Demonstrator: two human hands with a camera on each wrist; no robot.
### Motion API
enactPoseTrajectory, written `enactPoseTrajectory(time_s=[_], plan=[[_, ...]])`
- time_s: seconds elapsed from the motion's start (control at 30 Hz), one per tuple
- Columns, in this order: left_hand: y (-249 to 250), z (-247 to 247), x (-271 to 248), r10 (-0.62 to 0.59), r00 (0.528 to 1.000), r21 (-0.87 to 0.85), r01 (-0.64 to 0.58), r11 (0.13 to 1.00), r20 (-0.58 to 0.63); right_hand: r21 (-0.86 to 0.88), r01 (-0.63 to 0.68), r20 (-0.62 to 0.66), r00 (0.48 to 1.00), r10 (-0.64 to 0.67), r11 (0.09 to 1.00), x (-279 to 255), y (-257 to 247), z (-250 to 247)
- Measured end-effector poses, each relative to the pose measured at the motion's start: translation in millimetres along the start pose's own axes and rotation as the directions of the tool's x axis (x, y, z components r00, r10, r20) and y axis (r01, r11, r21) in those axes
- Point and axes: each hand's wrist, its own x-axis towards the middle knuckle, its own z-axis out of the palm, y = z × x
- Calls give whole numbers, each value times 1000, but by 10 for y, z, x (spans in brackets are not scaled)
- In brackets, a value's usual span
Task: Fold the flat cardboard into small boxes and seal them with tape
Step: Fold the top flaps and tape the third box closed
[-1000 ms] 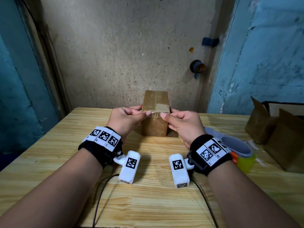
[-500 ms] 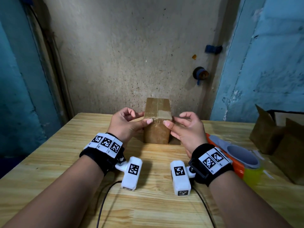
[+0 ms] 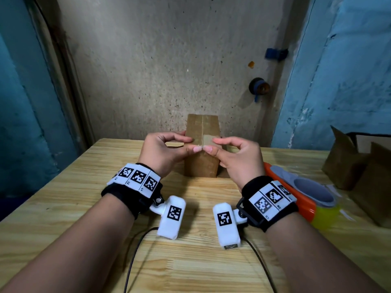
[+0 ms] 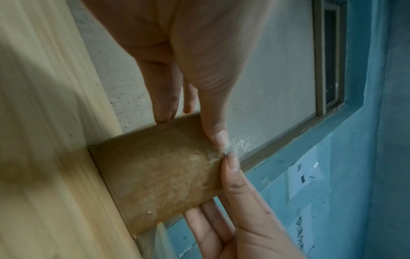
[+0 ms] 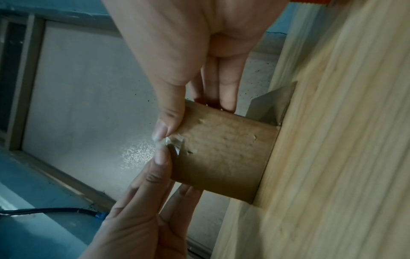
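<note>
Sealing step: both thumbs press tape (image 3: 208, 140) onto the box (image 3: 202, 163) at twelve o'clock; left hand (image 3: 163, 153) and right hand (image 3: 237, 159) grip its sides. Next, probably smooth the tape ends firmly.

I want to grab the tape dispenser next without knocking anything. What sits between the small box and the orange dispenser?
In the head view, only the right hand and bare table lie between the small box and the tape dispenser.

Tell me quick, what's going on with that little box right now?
Left hand and right hand pinching tape end at small cardboard box front top edge. Box upright on table. Tape dispenser parked right, nothing blocking.
</note>
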Motion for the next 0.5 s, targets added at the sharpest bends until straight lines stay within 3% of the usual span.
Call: enactPoseTrajectory(time_s=[0.3,0.4,0.5], plan=[[4,-82,-17,53,986,44,-61,997,155,86,-10,125,992,0,996,-73,-48,-95],[-10,-46,-28,75,989,31,-79,996,128,10,40,57,998,-41,999,-86,-115,-93],[7,-3,-53,76,993,-19,-75,997,88,44,21,7,1000,-22,999,-39,-105,-61]])
